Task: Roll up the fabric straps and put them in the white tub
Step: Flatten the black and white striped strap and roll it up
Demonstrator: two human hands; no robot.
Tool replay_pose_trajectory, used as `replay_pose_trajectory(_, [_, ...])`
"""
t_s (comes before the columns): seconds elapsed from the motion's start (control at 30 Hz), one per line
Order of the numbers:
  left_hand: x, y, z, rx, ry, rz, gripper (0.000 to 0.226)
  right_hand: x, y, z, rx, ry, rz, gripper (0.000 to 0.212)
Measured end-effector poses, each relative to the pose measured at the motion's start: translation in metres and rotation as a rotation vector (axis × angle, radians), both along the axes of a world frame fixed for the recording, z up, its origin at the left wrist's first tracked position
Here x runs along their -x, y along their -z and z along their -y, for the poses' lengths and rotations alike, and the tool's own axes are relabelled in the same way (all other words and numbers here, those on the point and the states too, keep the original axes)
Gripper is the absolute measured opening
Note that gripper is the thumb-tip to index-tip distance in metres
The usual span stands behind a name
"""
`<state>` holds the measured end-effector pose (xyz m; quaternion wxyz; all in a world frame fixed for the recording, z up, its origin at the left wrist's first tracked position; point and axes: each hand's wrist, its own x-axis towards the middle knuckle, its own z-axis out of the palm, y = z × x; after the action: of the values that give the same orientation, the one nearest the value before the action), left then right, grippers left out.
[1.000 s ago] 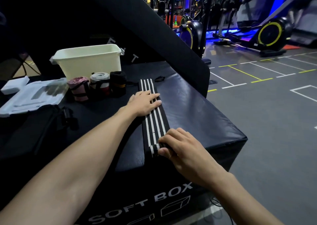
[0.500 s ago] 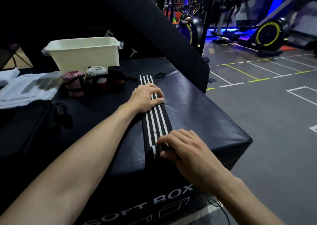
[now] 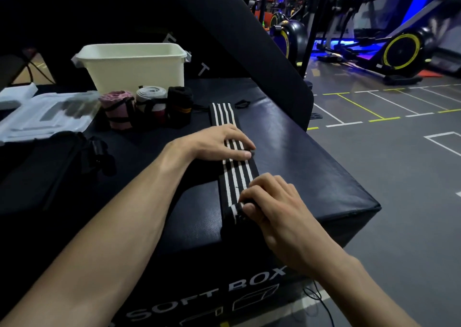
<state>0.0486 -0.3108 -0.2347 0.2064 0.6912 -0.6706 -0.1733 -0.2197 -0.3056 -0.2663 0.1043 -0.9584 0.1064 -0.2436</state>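
1. Striped strap (image 3: 237, 177): black fabric w/ white lengthwise stripes, laid flat along the top of the soft box (image 3: 299, 157); near end curled into a small roll at the box's front edge.
2. Right hand (image 3: 277, 209): at the front of the box; fingers curled over the strap's rolled end, thumb tucked under it, gripping the roll.
3. Left hand (image 3: 217, 143): farther back on the box, across the strap's mid-length; fingers bent over the strap w/ tips at its right edge, thumb lying along the stripes. Whether it pinches or only presses cannot be told.
4. White tub (image 3: 134, 69): upright at the back-left of the box, well apart from both hands; interior not visible.
5. Three rolled straps just in front of the tub, standing side by side: pink roll (image 3: 117, 109), grey roll (image 3: 151, 102), black roll (image 3: 180, 102).
6. White plastic tray (image 3: 45, 114): left of the rolls, beyond the box's left side.
7. Exercise bikes (image 3: 401, 49): on the gym floor to the right of the box, far back.
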Motion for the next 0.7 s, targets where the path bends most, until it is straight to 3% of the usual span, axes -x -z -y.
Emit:
replay_pose_trajectory(0.3, [0.012, 0.003, 0.0, -0.045, 0.014, 0.021, 0.015, -0.01, 0.001, 0.003, 0.038, 0.027, 0.061, 0.03])
replay_pose_trajectory(0.5, [0.018, 0.009, 0.001, 0.019, -0.054, 0.008, 0.003, -0.015, -0.001, 0.009, -0.095, 0.006, 0.066, 0.033])
replay_pose_trajectory(0.7, [0.021, 0.01, 0.0, 0.055, -0.076, -0.016, 0.009, -0.021, -0.005, 0.003, -0.051, 0.126, 0.004, 0.038])
